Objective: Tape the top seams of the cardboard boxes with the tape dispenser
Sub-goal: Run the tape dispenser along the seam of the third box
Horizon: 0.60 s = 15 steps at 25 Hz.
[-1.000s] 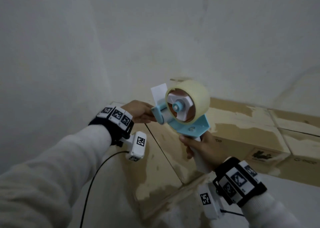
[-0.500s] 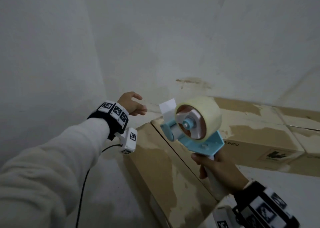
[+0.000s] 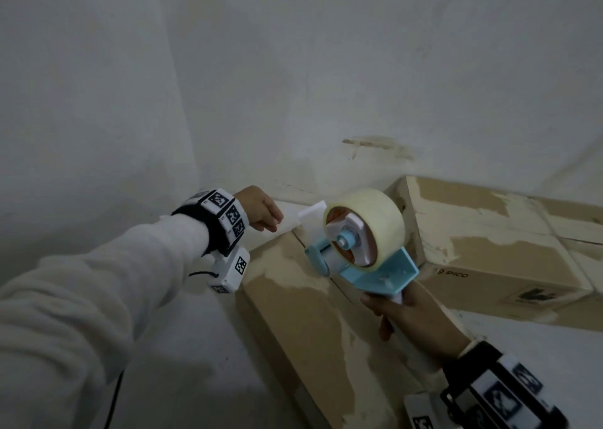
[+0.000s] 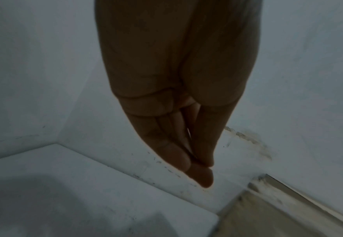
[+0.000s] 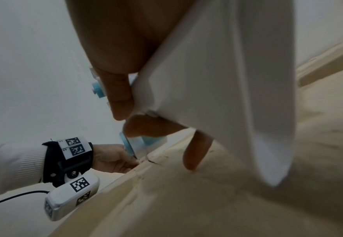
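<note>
A blue tape dispenser (image 3: 375, 272) with a pale tape roll (image 3: 368, 220) hovers over the far end of the near cardboard box (image 3: 293, 314). My right hand (image 3: 401, 311) grips its white handle (image 5: 217, 80). In the right wrist view the dispenser's front edge sits just above the box's far edge. My left hand (image 3: 261, 210) is beside that far corner. Its fingers (image 4: 201, 173) are straight and pressed together, thumb against them, and I see nothing between them. The left hand (image 5: 113, 158) reaches the box edge by the dispenser's front.
A second box (image 3: 489, 229) printed PICO lies behind and to the right, against the wall, with further boxes beside it. White walls meet in a corner just behind the left hand. A black cable trails from the left wrist camera (image 3: 231, 272).
The left hand left the dispenser's front, swung out, and now sits at the box's far corner. The dispenser has come down and forward toward the far end of the near box.
</note>
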Motion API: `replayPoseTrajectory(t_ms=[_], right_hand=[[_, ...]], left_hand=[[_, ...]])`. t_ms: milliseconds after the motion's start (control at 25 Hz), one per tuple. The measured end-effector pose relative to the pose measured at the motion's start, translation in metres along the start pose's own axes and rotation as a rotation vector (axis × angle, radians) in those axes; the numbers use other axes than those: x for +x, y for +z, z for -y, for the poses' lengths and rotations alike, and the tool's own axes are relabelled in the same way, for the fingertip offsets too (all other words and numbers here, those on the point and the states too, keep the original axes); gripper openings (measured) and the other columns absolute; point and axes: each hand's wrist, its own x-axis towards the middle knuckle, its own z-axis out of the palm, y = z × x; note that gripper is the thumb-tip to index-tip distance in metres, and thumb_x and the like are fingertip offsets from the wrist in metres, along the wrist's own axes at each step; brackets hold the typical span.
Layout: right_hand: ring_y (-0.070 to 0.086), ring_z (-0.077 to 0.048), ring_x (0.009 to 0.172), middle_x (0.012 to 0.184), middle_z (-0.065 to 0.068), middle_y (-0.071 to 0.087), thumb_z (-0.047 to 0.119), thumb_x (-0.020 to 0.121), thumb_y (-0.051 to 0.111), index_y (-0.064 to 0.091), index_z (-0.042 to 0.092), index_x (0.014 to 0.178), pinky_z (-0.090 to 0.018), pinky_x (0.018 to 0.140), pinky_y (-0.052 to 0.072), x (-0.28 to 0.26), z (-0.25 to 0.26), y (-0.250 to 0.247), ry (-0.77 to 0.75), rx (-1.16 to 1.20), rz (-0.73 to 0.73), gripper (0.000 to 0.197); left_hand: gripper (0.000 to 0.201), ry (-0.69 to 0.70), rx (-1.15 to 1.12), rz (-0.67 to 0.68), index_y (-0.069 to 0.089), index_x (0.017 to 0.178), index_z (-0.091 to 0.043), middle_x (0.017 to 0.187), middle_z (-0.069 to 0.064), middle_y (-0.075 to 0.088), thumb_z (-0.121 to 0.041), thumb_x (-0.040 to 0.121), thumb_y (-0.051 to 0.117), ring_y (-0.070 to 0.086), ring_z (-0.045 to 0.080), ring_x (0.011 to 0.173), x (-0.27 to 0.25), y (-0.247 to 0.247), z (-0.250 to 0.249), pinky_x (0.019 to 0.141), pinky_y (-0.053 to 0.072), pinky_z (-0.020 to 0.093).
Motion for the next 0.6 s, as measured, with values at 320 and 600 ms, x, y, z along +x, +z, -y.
replayPoseTrajectory(t_ms=[320, 600], right_hand=[[0.062, -0.028, 0.049, 0.057, -0.009, 0.067, 0.030, 0.082, 0.068, 0.065, 0.032, 0.083, -0.034, 0.058, 0.051, 0.002, -0.008, 0.000, 0.000, -0.025, -0.020, 0.004], [0.061, -0.032, 0.050, 0.061, -0.007, 0.067, 0.025, 0.083, 0.067, 0.065, 0.035, 0.081, -0.040, 0.058, 0.054, 0.000, -0.001, 0.001, 0.009, -0.011, -0.021, 0.011]], left_hand=[[0.030, -0.025, 0.140, 0.131, 0.065, 0.112, 0.001, 0.111, 0.016, 0.068, 0.009, 0.084, 0.058, 0.065, -0.002, 0.050, 0.007, 0.005, -0.003, 0.049, 0.051, 0.011], [0.042, -0.277, 0.321, 0.338, 0.053, 0.129, -0.011, 0.143, 0.007, 0.042, -0.013, 0.088, 0.044, 0.062, 0.033, 0.096, -0.003, 0.016, -0.013, 0.080, 0.050, 0.037]])
